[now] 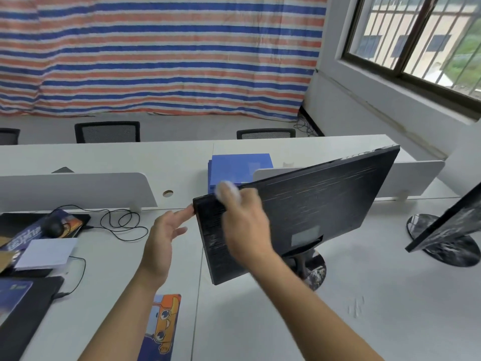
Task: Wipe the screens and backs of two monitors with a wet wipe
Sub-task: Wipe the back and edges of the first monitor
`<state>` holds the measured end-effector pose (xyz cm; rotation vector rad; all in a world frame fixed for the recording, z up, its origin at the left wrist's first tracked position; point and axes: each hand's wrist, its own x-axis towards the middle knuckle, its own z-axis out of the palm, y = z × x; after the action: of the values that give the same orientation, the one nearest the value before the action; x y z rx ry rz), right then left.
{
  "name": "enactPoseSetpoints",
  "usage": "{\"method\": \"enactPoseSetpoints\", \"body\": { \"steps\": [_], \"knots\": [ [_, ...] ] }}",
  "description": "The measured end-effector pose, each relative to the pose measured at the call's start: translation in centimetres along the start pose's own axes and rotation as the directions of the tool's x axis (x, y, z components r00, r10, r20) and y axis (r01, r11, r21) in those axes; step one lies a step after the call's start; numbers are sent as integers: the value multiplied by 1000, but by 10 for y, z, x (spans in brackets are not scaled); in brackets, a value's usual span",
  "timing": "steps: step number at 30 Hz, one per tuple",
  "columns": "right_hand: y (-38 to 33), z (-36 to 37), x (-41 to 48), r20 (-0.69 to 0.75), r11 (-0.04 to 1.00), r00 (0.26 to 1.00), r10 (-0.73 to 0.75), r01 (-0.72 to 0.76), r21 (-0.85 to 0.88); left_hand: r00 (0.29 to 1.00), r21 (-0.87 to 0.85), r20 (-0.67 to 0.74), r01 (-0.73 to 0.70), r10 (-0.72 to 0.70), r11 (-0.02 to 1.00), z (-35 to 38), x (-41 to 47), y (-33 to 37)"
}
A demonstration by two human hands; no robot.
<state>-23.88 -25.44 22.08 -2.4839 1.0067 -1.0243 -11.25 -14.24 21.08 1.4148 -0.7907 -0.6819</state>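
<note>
Nearest me, a cartoon mouse mat (164,327) lies at the front edge of the worktop (377,308), with bare surface to its right for my forearms. My left grip (164,238) is spread, fingers straight, fingertips touching the left edge of the monitor (325,204) to steady it. My right grip (244,222), blurred, is bunched round the wet wipe (227,191) and presses it on the back panel at the upper left corner.

The monitor stands with its back to me, leaning and turned on a single neck above a round base (316,272). I judge the panel stiff but light and top-heavy on that neck, so it could swing or tip under a hard wipe. The bezel edge is the place to brace, not the screen face. The wipe is soft and damp and will likely slide easily on the streaked plastic.

To the right, well apart, the second monitor (453,227) angles inward, so a wide sweep has room before it. Behind, a low white divider (78,188) and a blue box (239,168) sit close to the monitor's top edge.
</note>
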Motion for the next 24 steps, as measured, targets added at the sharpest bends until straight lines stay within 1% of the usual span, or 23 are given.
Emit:
{"method": "enactPoseSetpoints", "body": {
  "steps": [2, 3, 4, 5, 7, 8, 9, 10, 11, 12, 13, 14, 15, 16, 17, 18, 19, 20, 21, 22, 23, 24],
  "knots": [
    [-19, 12, -12, 109, 975, 972, -210, 200, 94, 999, -38, -13, 39, -40, 999, -3, 1, 0],
    [-20, 15, -16, 131, 954, 950, -285, 267, 140, 998, -48, -10, 55, -55, 997, -4, 1, 0],
    [-16, 13, -19, 138, 939, 936, -323, 299, 173, 998, -48, -3, 60, -60, 997, -5, 2, 0],
    [-9, 9, -21, 120, 943, 947, -298, 273, 190, 998, -43, 6, 61, -61, 997, -5, 1, 0],
    [13, 1, -19, -8, 971, 989, -147, 146, 187, 998, -9, 17, 60, -60, 998, -4, 1, 1],
    [25, -2, -18, -90, 985, 994, -66, 79, 150, 998, 12, 17, 57, -57, 998, -5, 1, 1],
    [35, -5, -17, -183, 996, 983, -1, 18, 91, 998, 30, 16, 53, -53, 998, -5, 1, 1],
    [43, -6, -16, -256, 999, 966, 32, -36, -11, 999, 41, 13, 50, -50, 998, -4, 1, 1],
    [44, -6, -18, -252, 989, 961, 112, -133, -69, 999, 43, 5, 47, -47, 998, -4, 1, 1],
    [35, -6, -24, -205, 976, 957, 204, -216, -37, 999, 42, -5, 46, -46, 998, -3, 1, 1],
    [29, 3, -32, -89, 975, 971, 222, -223, 1, 999, 37, -14, 49, -49, 998, -2, 2, 2],
    [23, 15, -40, -19, 989, 989, 145, -145, 16, 998, 30, -26, 60, -59, 998, -2, 2, 2],
    [15, 29, -48, 54, 999, 998, -38, 37, 12, 996, 17, -42, 79, -78, 997, -2, 3, 2],
    [5, 42, -59, 179, 980, 964, -199, 190, 61, 993, 13, -60, 102, -102, 995, -3, 3, 1],
    [-1, 52, -73, 335, 965, 906, -261, 237, 109, 990, 23, -69, 126, -124, 992, -3, 3, 1],
    [3, 62, -79, 384, 933, 854, -350, 356, 60, 988, 46, -78, 140, -137, 989, -4, 3, 1],
    [11, 66, -80, 444, 925, 818, -366, 371, 78, 988, 67, -82, 140, -134, 988, -4, 3, 3],
    [15, 67, -79, 458, 943, 824, -333, 304, 138, 989, 88, -83, 127, -120, 988, -3, 3, 6],
    [15, 57, -73, 423, 961, 864, -273, 225, 160, 991, 102, -80, 113, -105, 988, -2, 3, 9],
    [15, 44, -64, 349, 969, 910, -223, 167, 184, 993, 112, -78, 101, -92, 989, -1, 3, 13],
    [21, 39, -55, 222, 978, 953, -207, 204, 36, 993, 114, -78, 98, -89, 989, 0, 3, 17],
    [29, 34, -47, 71, 977, 975, -211, 214, -26, 993, 117, -84, 97, -88, 988, 1, 4, 19]
  ]
}}
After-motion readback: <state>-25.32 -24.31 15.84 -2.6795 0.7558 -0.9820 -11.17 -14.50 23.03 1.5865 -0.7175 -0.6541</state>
